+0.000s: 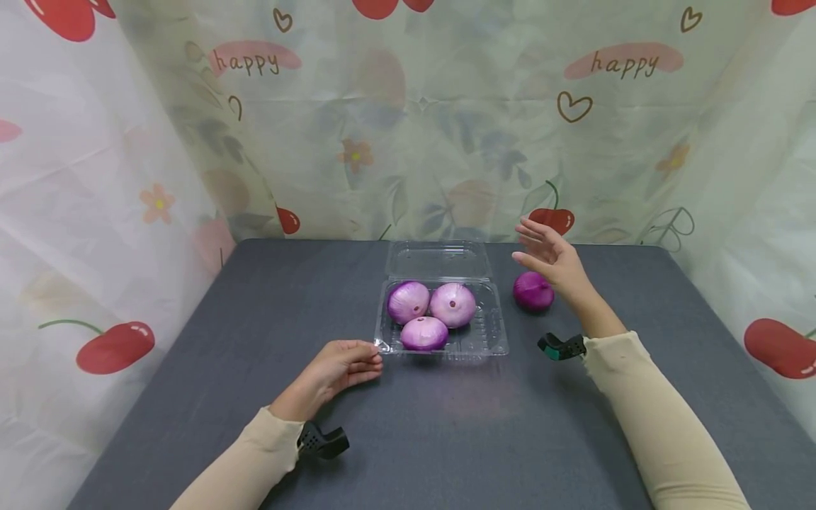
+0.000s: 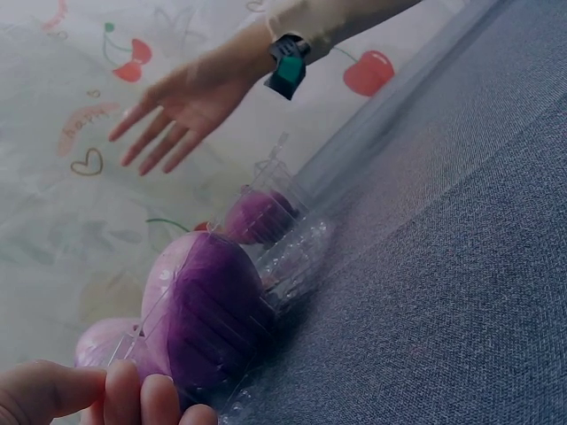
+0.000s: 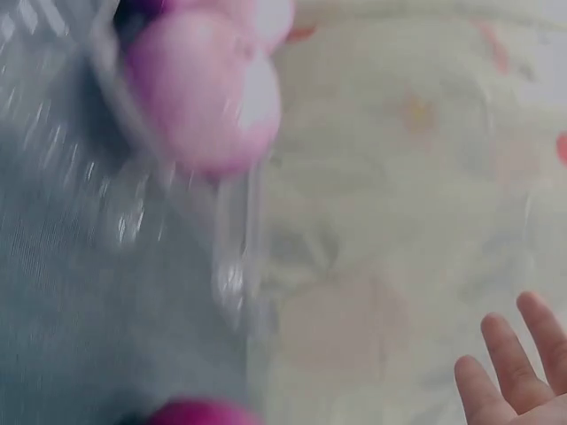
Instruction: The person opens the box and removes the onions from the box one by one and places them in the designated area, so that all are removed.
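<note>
Three peeled-looking purple onions, among them a front onion (image 1: 424, 333), sit in a clear plastic clamshell box (image 1: 491, 340) whose lid (image 1: 440, 261) is folded back. My left hand (image 1: 347, 370) pinches the box's front left corner between thumb and fingers; the left wrist view shows the fingertips (image 2: 121, 390) at the rim. Raised with its fingers spread, my right hand (image 1: 551, 258) holds nothing. Just below it in the head view, a darker purple onion (image 1: 533, 291) lies on the table to the right of the box.
The dark grey table (image 1: 433, 439) ends at a printed curtain (image 1: 421, 142) behind the box. More curtain (image 1: 83, 248) hangs along both sides. Each wrist wears a black camera, such as the right wrist camera (image 1: 561, 347).
</note>
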A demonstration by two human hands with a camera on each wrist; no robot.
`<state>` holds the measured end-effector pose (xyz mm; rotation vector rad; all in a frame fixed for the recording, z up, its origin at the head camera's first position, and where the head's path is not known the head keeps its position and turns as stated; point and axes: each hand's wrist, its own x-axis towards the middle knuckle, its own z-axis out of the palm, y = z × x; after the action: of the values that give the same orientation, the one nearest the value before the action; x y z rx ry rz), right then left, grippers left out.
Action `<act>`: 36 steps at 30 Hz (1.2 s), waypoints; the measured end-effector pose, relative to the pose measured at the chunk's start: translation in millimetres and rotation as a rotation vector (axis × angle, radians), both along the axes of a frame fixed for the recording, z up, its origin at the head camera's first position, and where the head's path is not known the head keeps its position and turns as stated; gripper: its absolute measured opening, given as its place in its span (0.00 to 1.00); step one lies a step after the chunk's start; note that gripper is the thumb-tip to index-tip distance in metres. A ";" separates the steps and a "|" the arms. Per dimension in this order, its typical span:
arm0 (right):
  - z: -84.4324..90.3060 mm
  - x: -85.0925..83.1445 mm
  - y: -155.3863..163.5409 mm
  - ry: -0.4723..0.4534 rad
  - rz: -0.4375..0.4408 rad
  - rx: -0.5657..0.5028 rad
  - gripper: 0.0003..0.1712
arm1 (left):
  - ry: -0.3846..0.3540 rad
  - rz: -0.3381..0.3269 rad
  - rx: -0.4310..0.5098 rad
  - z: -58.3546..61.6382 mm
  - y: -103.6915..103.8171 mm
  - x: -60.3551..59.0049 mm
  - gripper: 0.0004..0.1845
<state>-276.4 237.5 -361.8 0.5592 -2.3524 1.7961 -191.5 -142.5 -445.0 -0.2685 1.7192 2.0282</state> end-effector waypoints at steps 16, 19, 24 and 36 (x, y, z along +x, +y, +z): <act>-29.0 6.8 -62.0 -0.015 0.212 -0.004 0.35 | 0.005 -0.013 0.005 0.4 -1.5 1.0 0.10; -39.2 5.9 -67.9 -0.044 0.214 0.084 0.35 | 0.008 -0.019 0.010 0.7 -1.5 1.2 0.10; -48.6 4.9 -74.8 -0.100 0.235 0.174 0.35 | 0.012 -0.022 0.020 0.2 -1.0 1.1 0.08; -47.4 0.5 -79.6 -0.064 0.260 0.419 0.34 | 0.016 -0.021 0.031 -2.9 -1.0 -0.6 0.04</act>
<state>-275.9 157.8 -409.2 0.9070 -2.8329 1.4194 -192.0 -143.4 -447.9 -0.2236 1.6918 2.0453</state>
